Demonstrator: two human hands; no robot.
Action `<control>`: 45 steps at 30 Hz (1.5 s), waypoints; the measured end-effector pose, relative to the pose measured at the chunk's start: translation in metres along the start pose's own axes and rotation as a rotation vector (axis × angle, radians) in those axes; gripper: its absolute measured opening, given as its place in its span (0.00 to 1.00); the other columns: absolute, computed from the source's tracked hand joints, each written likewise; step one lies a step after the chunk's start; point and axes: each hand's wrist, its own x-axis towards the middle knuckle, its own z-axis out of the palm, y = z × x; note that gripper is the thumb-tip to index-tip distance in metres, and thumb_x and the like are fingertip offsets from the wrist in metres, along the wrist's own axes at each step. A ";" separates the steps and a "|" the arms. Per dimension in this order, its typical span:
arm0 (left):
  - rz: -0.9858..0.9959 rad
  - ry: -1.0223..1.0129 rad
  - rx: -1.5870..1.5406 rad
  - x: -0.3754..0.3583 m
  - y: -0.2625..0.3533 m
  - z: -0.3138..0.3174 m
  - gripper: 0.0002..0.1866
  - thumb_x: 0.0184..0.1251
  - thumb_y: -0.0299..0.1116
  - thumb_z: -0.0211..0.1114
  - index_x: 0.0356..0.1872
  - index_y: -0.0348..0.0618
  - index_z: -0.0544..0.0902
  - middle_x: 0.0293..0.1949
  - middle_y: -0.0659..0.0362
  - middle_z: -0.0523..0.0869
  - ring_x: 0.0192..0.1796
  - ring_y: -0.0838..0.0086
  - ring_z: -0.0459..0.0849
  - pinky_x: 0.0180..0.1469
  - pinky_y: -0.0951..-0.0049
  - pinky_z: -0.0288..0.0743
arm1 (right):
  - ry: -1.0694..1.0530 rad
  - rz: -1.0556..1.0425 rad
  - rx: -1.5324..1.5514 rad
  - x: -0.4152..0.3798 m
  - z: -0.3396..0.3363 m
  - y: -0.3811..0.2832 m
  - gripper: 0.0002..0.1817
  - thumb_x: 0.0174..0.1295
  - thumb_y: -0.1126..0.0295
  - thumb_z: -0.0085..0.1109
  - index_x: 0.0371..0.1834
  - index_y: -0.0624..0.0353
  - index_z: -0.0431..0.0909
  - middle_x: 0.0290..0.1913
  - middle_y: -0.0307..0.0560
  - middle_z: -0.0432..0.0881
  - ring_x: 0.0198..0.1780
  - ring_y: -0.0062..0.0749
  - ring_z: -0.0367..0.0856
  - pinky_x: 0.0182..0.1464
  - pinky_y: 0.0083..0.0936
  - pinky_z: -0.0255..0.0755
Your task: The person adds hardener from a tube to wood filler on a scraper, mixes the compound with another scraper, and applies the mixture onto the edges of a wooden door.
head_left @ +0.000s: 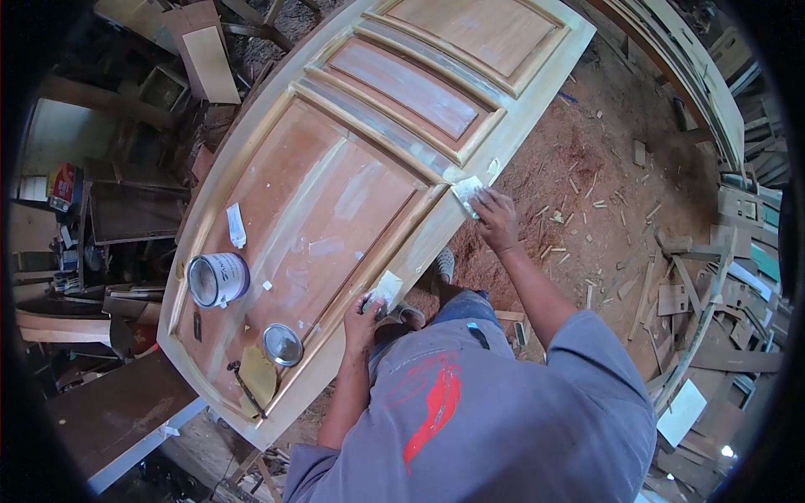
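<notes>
A panelled wooden door (335, 235) lies flat in front of me, with pale putty smears on its panels and frame. My right hand (496, 216) is closed on a whitish flat putty spreader (466, 193), which rests against the door's near edge. A blob of pale putty (494, 168) sits on the edge just beyond it. My left hand (362, 323) grips another pale, putty-coated spreader (387, 288) over the lower part of the same edge. Left of that hand, a round metal lid (283, 344) lies on the door.
On the door stand a paint tin (218, 279), a white tube (236, 226), a hammer (246, 390) and a yellowish sheet (258, 379). A brown bench (117, 415) adjoins at lower left. Wood scraps (587, 184) litter the dirt floor; timber (704, 318) is stacked at right.
</notes>
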 end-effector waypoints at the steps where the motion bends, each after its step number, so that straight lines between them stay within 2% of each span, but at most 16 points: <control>1: -0.006 0.003 -0.006 0.001 0.000 0.001 0.19 0.66 0.30 0.73 0.56 0.34 0.84 0.47 0.57 0.88 0.46 0.73 0.86 0.50 0.71 0.80 | -0.044 -0.007 -0.016 -0.004 0.004 -0.001 0.27 0.51 0.78 0.63 0.59 0.50 0.83 0.62 0.44 0.83 0.67 0.40 0.76 0.64 0.43 0.68; 4: -0.009 0.009 -0.007 0.003 0.000 0.001 0.19 0.66 0.29 0.73 0.55 0.34 0.84 0.47 0.56 0.88 0.46 0.74 0.87 0.50 0.72 0.80 | -0.146 -0.038 -0.054 -0.021 0.015 -0.013 0.28 0.54 0.76 0.61 0.62 0.51 0.80 0.64 0.44 0.81 0.69 0.39 0.75 0.63 0.42 0.68; 7: 0.002 -0.002 0.001 0.005 -0.002 -0.002 0.18 0.66 0.29 0.73 0.55 0.33 0.84 0.46 0.57 0.88 0.45 0.75 0.86 0.50 0.73 0.80 | -0.213 -0.038 0.004 -0.037 0.012 -0.041 0.28 0.53 0.76 0.61 0.62 0.52 0.80 0.63 0.46 0.81 0.68 0.40 0.75 0.63 0.43 0.67; 11: 0.010 -0.021 0.026 0.008 0.007 -0.003 0.18 0.67 0.29 0.72 0.54 0.33 0.84 0.45 0.57 0.88 0.45 0.75 0.86 0.48 0.72 0.81 | -0.266 -0.039 0.074 -0.061 0.005 -0.083 0.26 0.51 0.77 0.60 0.58 0.53 0.82 0.55 0.48 0.83 0.60 0.43 0.80 0.60 0.44 0.70; 14: 0.008 -0.023 0.029 0.010 0.011 -0.007 0.17 0.66 0.28 0.72 0.54 0.32 0.84 0.44 0.56 0.88 0.44 0.74 0.87 0.47 0.70 0.83 | -0.303 0.024 0.202 -0.039 -0.027 -0.104 0.24 0.49 0.78 0.59 0.54 0.53 0.84 0.48 0.49 0.85 0.54 0.46 0.81 0.57 0.46 0.71; 16: 0.004 -0.026 0.023 0.010 0.013 -0.013 0.18 0.66 0.29 0.72 0.55 0.32 0.84 0.44 0.57 0.88 0.44 0.75 0.86 0.48 0.71 0.82 | -0.109 0.216 0.263 -0.005 -0.040 -0.088 0.20 0.49 0.79 0.58 0.47 0.58 0.86 0.41 0.52 0.85 0.48 0.50 0.81 0.56 0.47 0.72; 18: 0.010 -0.037 0.031 0.009 0.015 -0.017 0.19 0.66 0.30 0.72 0.55 0.32 0.85 0.45 0.57 0.88 0.45 0.76 0.85 0.50 0.74 0.79 | -0.091 0.333 0.154 0.035 -0.032 -0.031 0.16 0.52 0.78 0.57 0.43 0.60 0.87 0.38 0.57 0.84 0.45 0.55 0.81 0.51 0.48 0.73; 19: 0.016 -0.035 0.034 0.009 0.014 -0.019 0.19 0.66 0.30 0.73 0.55 0.32 0.85 0.45 0.57 0.88 0.45 0.76 0.85 0.51 0.74 0.79 | 0.001 0.278 0.058 0.057 -0.040 -0.008 0.15 0.53 0.76 0.56 0.43 0.59 0.88 0.36 0.59 0.84 0.41 0.58 0.80 0.48 0.50 0.74; 20: 0.023 -0.032 0.038 0.009 0.011 -0.022 0.19 0.66 0.30 0.73 0.56 0.31 0.84 0.45 0.57 0.88 0.45 0.75 0.86 0.51 0.74 0.79 | -0.163 0.440 -0.076 0.075 -0.034 0.023 0.16 0.61 0.73 0.52 0.48 0.56 0.88 0.41 0.59 0.86 0.48 0.60 0.82 0.56 0.50 0.73; 22: 0.027 -0.030 0.043 0.010 0.004 -0.027 0.20 0.66 0.30 0.73 0.56 0.31 0.84 0.46 0.56 0.88 0.45 0.75 0.86 0.51 0.74 0.79 | -0.105 0.515 -0.055 0.106 -0.036 0.058 0.17 0.62 0.71 0.52 0.50 0.52 0.87 0.46 0.63 0.86 0.48 0.60 0.85 0.55 0.50 0.77; 25: 0.010 -0.030 0.027 0.011 -0.004 -0.033 0.20 0.65 0.30 0.73 0.56 0.31 0.84 0.47 0.56 0.88 0.46 0.75 0.86 0.52 0.74 0.79 | -0.383 0.665 -0.126 0.132 -0.030 0.081 0.18 0.63 0.71 0.51 0.53 0.52 0.86 0.50 0.63 0.86 0.54 0.60 0.84 0.58 0.48 0.77; 29: -0.006 -0.001 -0.006 0.009 -0.010 -0.037 0.21 0.65 0.31 0.74 0.57 0.31 0.84 0.47 0.56 0.89 0.46 0.75 0.86 0.52 0.74 0.79 | -0.396 0.589 -0.097 0.127 -0.009 0.083 0.16 0.61 0.73 0.52 0.49 0.54 0.87 0.47 0.63 0.86 0.50 0.62 0.84 0.54 0.50 0.78; 31: -0.012 0.008 -0.004 0.006 -0.005 -0.035 0.21 0.65 0.31 0.74 0.56 0.31 0.84 0.47 0.56 0.89 0.47 0.75 0.86 0.52 0.73 0.79 | -0.477 0.540 -0.085 0.126 -0.002 0.071 0.15 0.61 0.74 0.52 0.46 0.55 0.87 0.46 0.64 0.86 0.49 0.63 0.84 0.53 0.50 0.78; 34: -0.030 -0.011 -0.009 0.002 0.000 -0.039 0.21 0.65 0.31 0.74 0.56 0.31 0.84 0.47 0.56 0.89 0.47 0.75 0.86 0.51 0.73 0.79 | -0.467 0.489 -0.033 0.111 0.006 0.042 0.13 0.61 0.74 0.52 0.42 0.56 0.87 0.44 0.63 0.86 0.48 0.62 0.84 0.52 0.50 0.78; 38: -0.031 -0.042 0.001 0.001 -0.001 -0.049 0.21 0.66 0.31 0.74 0.56 0.31 0.84 0.46 0.56 0.89 0.47 0.75 0.86 0.51 0.73 0.79 | -0.538 0.492 -0.020 0.091 0.023 0.007 0.12 0.61 0.75 0.52 0.41 0.58 0.86 0.43 0.63 0.86 0.47 0.62 0.85 0.52 0.50 0.78; 45: 0.021 -0.090 0.040 -0.007 0.004 -0.073 0.19 0.66 0.32 0.73 0.54 0.31 0.85 0.45 0.57 0.89 0.45 0.76 0.86 0.51 0.74 0.78 | -0.517 0.508 -0.064 0.071 0.023 -0.059 0.13 0.60 0.75 0.53 0.43 0.58 0.87 0.42 0.64 0.86 0.48 0.62 0.85 0.53 0.50 0.78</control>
